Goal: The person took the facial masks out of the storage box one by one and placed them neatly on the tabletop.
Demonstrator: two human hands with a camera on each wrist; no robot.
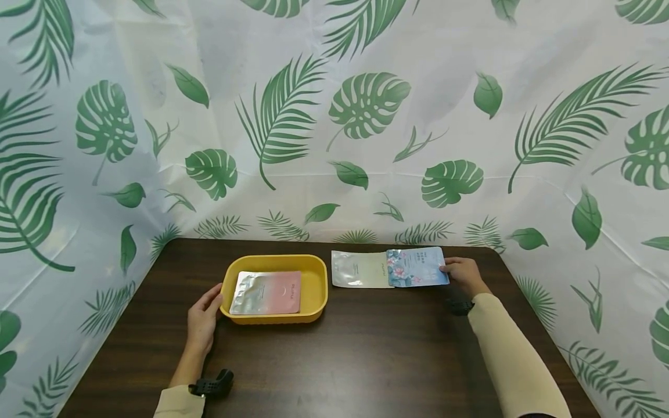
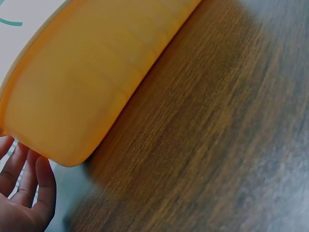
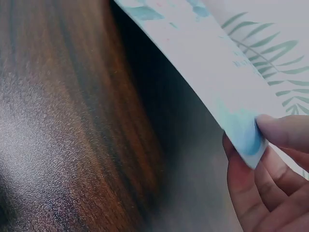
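My right hand [image 1: 464,275] pinches the right edge of a blue floral face mask packet [image 1: 417,267]. In the right wrist view, thumb and fingers grip a corner of this packet [image 3: 207,63], raised off the table. Its left end overlaps a silver and pale green packet [image 1: 360,270] lying flat. At the far left, my left hand [image 1: 202,318] touches the left end of a yellow tray [image 1: 313,284]. The left wrist view shows nearly straight fingers [image 2: 46,186] against the tray's outer wall [image 2: 82,82]. A silver and pink packet [image 1: 266,293] lies inside the tray.
Everything stands on a dark wood-grain table [image 1: 355,360], near its back edge. Behind it hangs a white cloth with green leaf prints [image 1: 373,107]. Both wrists wear black bands, and the sleeves [image 1: 514,354] are pale yellow.
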